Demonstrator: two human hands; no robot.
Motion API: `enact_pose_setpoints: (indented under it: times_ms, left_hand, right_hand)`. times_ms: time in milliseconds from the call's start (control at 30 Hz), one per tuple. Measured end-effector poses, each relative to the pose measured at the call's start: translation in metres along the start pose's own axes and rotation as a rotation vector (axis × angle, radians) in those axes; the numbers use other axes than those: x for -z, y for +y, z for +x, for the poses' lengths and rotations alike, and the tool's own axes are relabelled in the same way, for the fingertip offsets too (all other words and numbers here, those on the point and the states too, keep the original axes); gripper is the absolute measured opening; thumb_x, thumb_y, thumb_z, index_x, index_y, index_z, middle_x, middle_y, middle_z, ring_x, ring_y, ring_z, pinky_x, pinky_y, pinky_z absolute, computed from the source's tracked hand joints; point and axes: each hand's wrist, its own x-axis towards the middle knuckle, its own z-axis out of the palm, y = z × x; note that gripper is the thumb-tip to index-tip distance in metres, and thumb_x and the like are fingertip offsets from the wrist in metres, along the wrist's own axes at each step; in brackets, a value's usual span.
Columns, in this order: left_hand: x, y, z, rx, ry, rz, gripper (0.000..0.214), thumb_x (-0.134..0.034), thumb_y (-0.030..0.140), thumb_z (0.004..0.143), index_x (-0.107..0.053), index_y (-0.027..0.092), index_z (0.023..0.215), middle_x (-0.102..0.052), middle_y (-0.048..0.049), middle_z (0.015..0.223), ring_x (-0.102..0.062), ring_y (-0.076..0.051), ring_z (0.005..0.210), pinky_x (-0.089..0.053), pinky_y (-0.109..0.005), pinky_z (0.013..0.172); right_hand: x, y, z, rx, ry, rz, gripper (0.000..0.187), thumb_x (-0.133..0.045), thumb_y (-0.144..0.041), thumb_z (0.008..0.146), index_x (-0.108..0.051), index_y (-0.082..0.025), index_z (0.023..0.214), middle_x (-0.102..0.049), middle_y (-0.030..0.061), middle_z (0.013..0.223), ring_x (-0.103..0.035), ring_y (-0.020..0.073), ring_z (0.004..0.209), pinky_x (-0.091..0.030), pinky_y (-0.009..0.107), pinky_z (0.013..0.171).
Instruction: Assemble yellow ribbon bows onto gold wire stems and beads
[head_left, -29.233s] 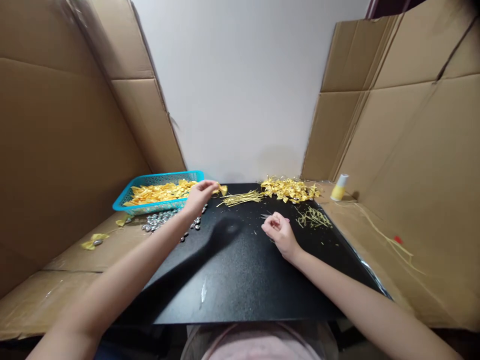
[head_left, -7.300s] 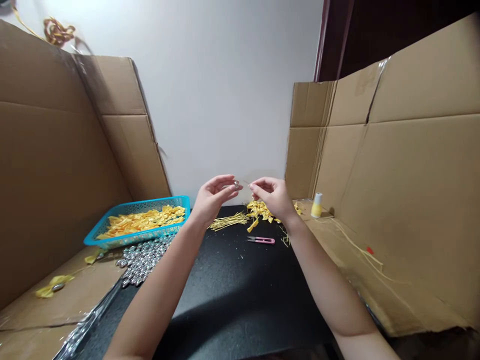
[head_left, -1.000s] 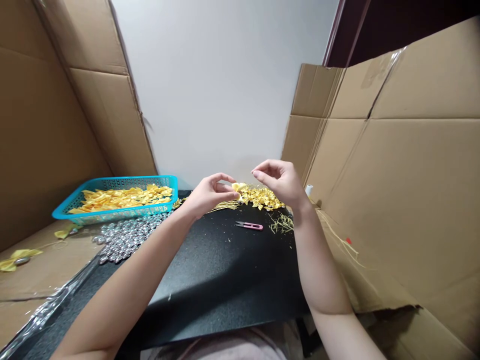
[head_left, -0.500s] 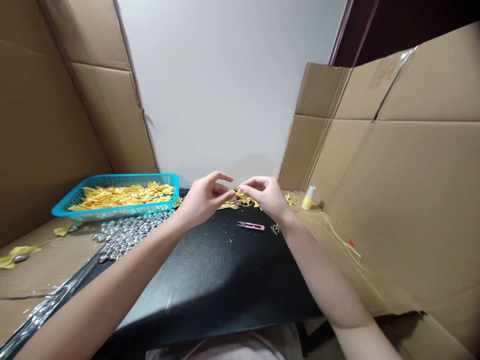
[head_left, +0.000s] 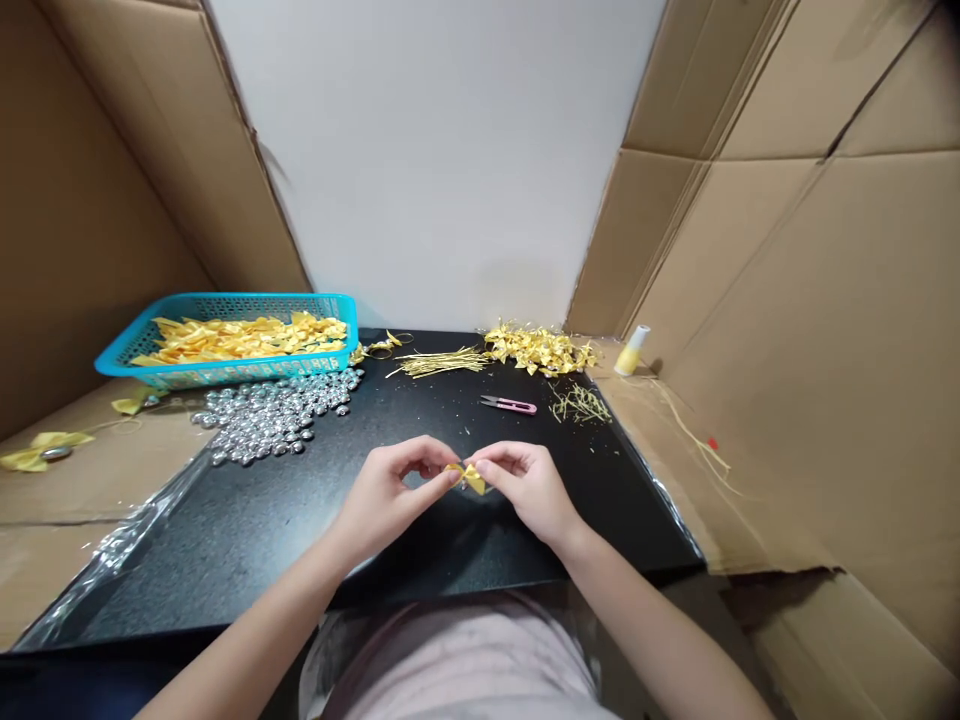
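A small yellow ribbon bow (head_left: 470, 477) is pinched between both hands just above the near part of the black table (head_left: 315, 520). My left hand (head_left: 388, 497) grips its left side with thumb and forefinger. My right hand (head_left: 525, 485) pinches its right side. Both hands are closed on the bow.
A blue basket (head_left: 225, 340) of yellow ribbon pieces stands at the back left, with a heap of silver beads (head_left: 274, 415) in front of it. Pink thread snips (head_left: 510, 405), gold wire strands (head_left: 439, 362), a pile of finished bows (head_left: 540, 350) and a yellow thread spool (head_left: 632, 350) lie at the back. Cardboard walls stand on both sides.
Both hands have come down and toward me with the bow, from near the back of the table to its near part. The camera has tilted downward.
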Motion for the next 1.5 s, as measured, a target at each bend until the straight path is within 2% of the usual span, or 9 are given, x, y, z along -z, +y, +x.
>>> enact_pose_setpoints:
  times_ms: [167,300,400,500,633,900,1033,1200,1500]
  left_hand:
    - [-0.011,-0.010,-0.017,0.084,0.019,0.016,0.023,-0.065,0.039,0.081,-0.071,0.018,0.090,-0.074,-0.0035,0.082,-0.066,-0.017,0.073,-0.051,-0.026,0.069]
    - [-0.012,-0.008,-0.025,0.035,0.008,0.114,0.019,-0.060,0.036,0.084,-0.070,0.020,0.082,-0.072,-0.0014,0.077,-0.064,-0.016,0.068,-0.048,-0.025,0.066]
    - [-0.007,-0.006,-0.023,-0.015,-0.038,0.214,0.016,-0.059,0.033,0.084,-0.068,0.021,0.079,-0.070,-0.0001,0.074,-0.061,-0.014,0.065,-0.047,-0.024,0.064]
    - [-0.002,-0.003,-0.017,-0.041,-0.113,0.278,0.015,-0.058,0.031,0.085,-0.067,0.021,0.080,-0.069,0.0001,0.072,-0.061,-0.014,0.065,-0.045,-0.022,0.061]
    - [0.001,0.000,-0.006,-0.046,-0.171,0.337,0.014,-0.057,0.028,0.083,-0.066,0.020,0.077,-0.068,0.0003,0.072,-0.061,-0.014,0.065,-0.043,-0.021,0.060]
    - [0.001,-0.009,0.035,-0.098,-0.253,0.441,0.010,-0.057,0.015,0.078,-0.065,0.018,0.072,-0.067,0.0005,0.069,-0.060,-0.014,0.064,-0.041,-0.022,0.062]
    - [0.000,-0.021,0.051,-0.058,-0.310,0.419,0.010,-0.058,0.020,0.080,-0.064,0.017,0.073,-0.067,-0.0003,0.069,-0.059,-0.014,0.063,-0.041,-0.022,0.061]
    - [0.005,-0.034,0.058,-0.084,-0.411,0.406,0.019,-0.059,0.032,0.082,-0.063,0.017,0.072,-0.063,-0.0007,0.066,-0.056,-0.014,0.061,-0.038,-0.023,0.059]
    - [0.009,-0.039,0.057,-0.228,-0.556,0.521,0.023,-0.050,0.036,0.089,-0.055,0.017,0.076,-0.057,-0.0031,0.075,-0.050,-0.017,0.070,-0.036,-0.026,0.064]
  right_hand:
    - [0.004,0.017,-0.016,0.014,-0.048,-0.046,0.016,-0.070,-0.032,0.075,-0.071,-0.016,0.076,-0.073,0.0069,0.084,-0.069,0.0184,0.078,-0.056,0.030,0.073]
    - [0.010,0.011,-0.025,0.274,-0.058,-0.324,0.008,-0.063,-0.022,0.082,-0.068,-0.019,0.077,-0.069,0.0081,0.098,-0.065,0.0193,0.093,-0.053,0.033,0.084]
    - [0.021,-0.002,-0.023,0.474,-0.246,-0.587,0.007,-0.061,-0.018,0.084,-0.067,-0.020,0.080,-0.066,0.0081,0.104,-0.060,0.0196,0.098,-0.048,0.037,0.090]
    - [0.029,-0.010,-0.014,0.538,-0.481,-0.741,0.009,-0.058,-0.016,0.086,-0.066,-0.019,0.082,-0.065,0.0089,0.104,-0.057,0.0190,0.098,-0.048,0.036,0.090]
    - [0.031,-0.011,0.000,0.537,-0.614,-0.844,0.013,-0.054,-0.014,0.089,-0.067,-0.016,0.083,-0.065,0.0094,0.099,-0.058,0.0174,0.092,-0.049,0.031,0.085]
    - [0.028,-0.008,0.036,0.400,-0.630,-0.965,0.011,-0.060,-0.008,0.083,-0.069,-0.013,0.078,-0.064,0.0075,0.091,-0.061,0.0149,0.081,-0.050,0.027,0.080]
    - [0.027,-0.004,0.047,0.355,-0.635,-1.020,0.013,-0.059,-0.005,0.082,-0.069,-0.013,0.077,-0.063,0.0068,0.087,-0.060,0.0140,0.077,-0.049,0.026,0.077]
    - [0.029,-0.001,0.049,0.350,-0.652,-1.019,0.014,-0.059,-0.005,0.082,-0.069,-0.012,0.077,-0.063,0.0066,0.086,-0.060,0.0141,0.077,-0.048,0.026,0.076]
    - [0.033,0.004,0.046,0.388,-0.703,-0.915,0.011,-0.062,-0.009,0.083,-0.069,-0.014,0.077,-0.065,0.0070,0.091,-0.058,0.0158,0.086,-0.047,0.030,0.085]
